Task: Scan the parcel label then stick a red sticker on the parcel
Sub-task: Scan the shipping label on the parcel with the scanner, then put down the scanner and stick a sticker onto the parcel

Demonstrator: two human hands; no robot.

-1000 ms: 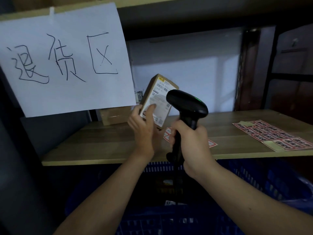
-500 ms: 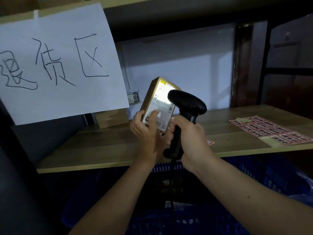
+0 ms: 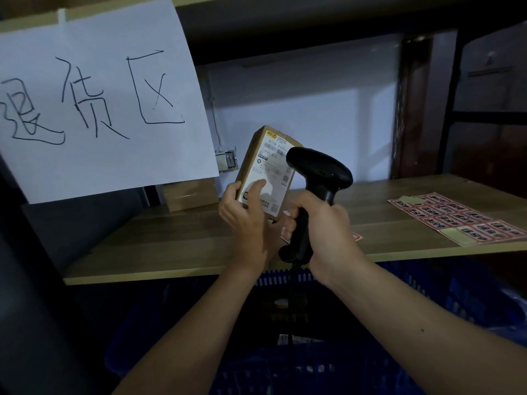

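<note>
My left hand [image 3: 248,220] holds a small brown cardboard parcel [image 3: 266,169] upright above the shelf, its white shipping label turned toward me and my thumb lying across the label's lower part. My right hand [image 3: 325,232] grips the handle of a black barcode scanner [image 3: 318,172], whose head points at the label from the right and covers the label's right edge. A sheet of red stickers [image 3: 456,216] lies flat on the shelf at the far right. A single loose red sticker [image 3: 356,237] peeks out behind my right wrist.
The wooden shelf board [image 3: 176,243] runs across the view. A second cardboard box [image 3: 191,193] stands at its back left under a large white handwritten paper sign [image 3: 99,104]. A blue plastic crate [image 3: 427,295] sits below the shelf. A wall socket [image 3: 226,161] is behind the parcel.
The bright scan light that lit the label half a second ago is gone. Parcel and scanner stay close together in the same hold; the view shifted slightly.
</note>
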